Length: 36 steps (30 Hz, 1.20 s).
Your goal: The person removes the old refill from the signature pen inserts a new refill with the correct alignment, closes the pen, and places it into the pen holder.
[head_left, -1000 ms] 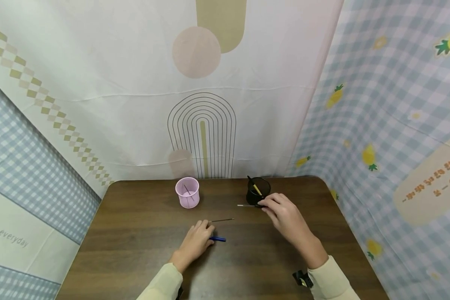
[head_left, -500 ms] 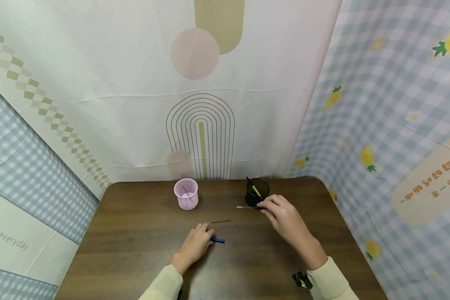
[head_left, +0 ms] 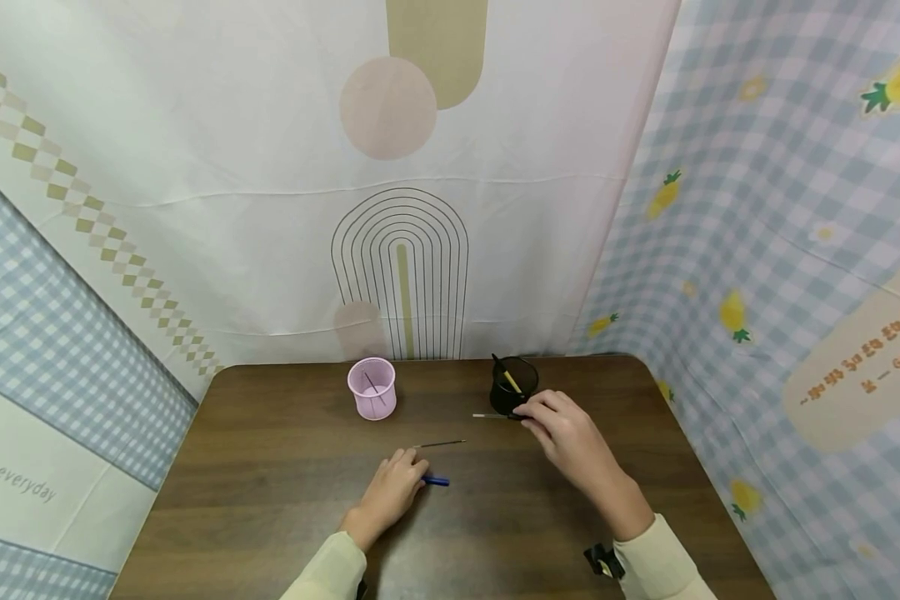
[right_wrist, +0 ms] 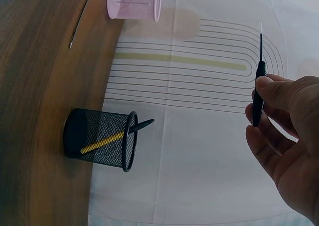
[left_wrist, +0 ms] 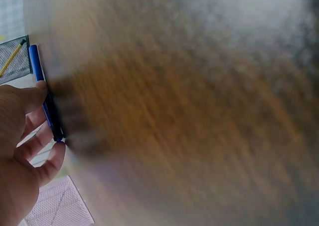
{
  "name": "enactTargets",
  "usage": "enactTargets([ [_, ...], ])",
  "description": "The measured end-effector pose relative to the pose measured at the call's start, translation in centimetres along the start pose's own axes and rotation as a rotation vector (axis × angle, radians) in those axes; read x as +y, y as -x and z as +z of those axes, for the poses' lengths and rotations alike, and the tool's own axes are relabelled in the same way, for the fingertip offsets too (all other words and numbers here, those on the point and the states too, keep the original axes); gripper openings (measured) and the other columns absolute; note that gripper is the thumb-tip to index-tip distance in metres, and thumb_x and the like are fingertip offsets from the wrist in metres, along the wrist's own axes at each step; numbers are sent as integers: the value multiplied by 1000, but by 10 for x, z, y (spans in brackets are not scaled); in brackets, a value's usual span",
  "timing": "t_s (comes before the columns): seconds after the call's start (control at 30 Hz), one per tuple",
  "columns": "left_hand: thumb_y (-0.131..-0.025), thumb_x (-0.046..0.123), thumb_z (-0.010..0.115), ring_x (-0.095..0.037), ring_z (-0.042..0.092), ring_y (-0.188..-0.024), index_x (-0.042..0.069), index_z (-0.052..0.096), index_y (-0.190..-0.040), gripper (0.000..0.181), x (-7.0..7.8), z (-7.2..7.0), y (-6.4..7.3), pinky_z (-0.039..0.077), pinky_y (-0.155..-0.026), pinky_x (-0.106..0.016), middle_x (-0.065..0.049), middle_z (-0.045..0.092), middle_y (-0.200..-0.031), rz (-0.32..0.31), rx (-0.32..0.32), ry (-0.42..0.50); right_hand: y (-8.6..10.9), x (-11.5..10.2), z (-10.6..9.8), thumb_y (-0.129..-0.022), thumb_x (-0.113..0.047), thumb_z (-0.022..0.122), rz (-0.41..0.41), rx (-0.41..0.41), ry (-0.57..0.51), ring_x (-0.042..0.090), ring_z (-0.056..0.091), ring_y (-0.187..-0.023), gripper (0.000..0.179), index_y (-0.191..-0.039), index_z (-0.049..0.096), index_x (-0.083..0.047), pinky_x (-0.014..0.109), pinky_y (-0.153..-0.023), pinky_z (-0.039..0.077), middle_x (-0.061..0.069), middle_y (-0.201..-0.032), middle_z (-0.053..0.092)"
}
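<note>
My left hand (head_left: 392, 486) pinches a blue pen (left_wrist: 36, 64) low over the table, thumb on one side and fingers on the other. In the head view, part of that pen sticks out to the right of the hand. My right hand (head_left: 567, 433) holds a black pen (right_wrist: 261, 69) between thumb and fingers, in front of a black mesh pen holder (right_wrist: 102, 136). A thin refill-like rod (right_wrist: 261, 41) with a clear tip juts from the black pen. Another thin refill (head_left: 442, 442) lies on the table beyond my left hand.
A pink pen holder (head_left: 373, 400) with a thin rod in it stands at the back left of the wooden table (head_left: 270, 467). A yellow and black pen (right_wrist: 107, 141) leans in the black holder. Patterned cloth (head_left: 270, 267) hangs behind the table.
</note>
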<state>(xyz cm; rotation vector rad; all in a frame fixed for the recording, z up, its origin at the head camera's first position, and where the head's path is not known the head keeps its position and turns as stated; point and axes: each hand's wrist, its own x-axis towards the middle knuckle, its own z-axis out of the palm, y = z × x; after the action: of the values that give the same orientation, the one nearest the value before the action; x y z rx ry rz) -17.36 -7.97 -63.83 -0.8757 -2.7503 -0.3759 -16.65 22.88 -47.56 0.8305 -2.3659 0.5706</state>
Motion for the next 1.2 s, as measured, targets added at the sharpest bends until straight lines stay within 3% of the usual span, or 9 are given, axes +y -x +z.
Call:
enactTargets([
  [0.43, -91, 18, 77, -21, 57, -88, 14, 64, -98, 15, 1, -8, 0, 46, -67, -34, -2, 62, -101, 12, 40, -15, -1, 1, -1, -79, 1, 85, -9, -1, -5, 15, 63, -90, 25, -99, 77, -11, 33, -74, 57, -1, -98, 68],
  [0.87, -85, 15, 81, -20, 55, -74, 13, 60, -94, 23, -1, -29, -13, 42, -58, -31, 1, 56, -85, 90, 209, -63, -2, 1, -2, -79, 1, 85, -6, 1, 3, 14, 63, -89, 26, -100, 76, -12, 32, -72, 56, -1, -99, 68],
  [1.2, -89, 12, 77, -22, 56, -79, 11, 58, -94, 20, 5, -51, -25, 42, -60, -31, -2, 56, -88, 68, 218, -58, -4, 1, -3, -80, 0, 85, -6, 2, 8, 14, 63, -89, 24, -99, 76, -12, 32, -73, 56, -1, -98, 68],
])
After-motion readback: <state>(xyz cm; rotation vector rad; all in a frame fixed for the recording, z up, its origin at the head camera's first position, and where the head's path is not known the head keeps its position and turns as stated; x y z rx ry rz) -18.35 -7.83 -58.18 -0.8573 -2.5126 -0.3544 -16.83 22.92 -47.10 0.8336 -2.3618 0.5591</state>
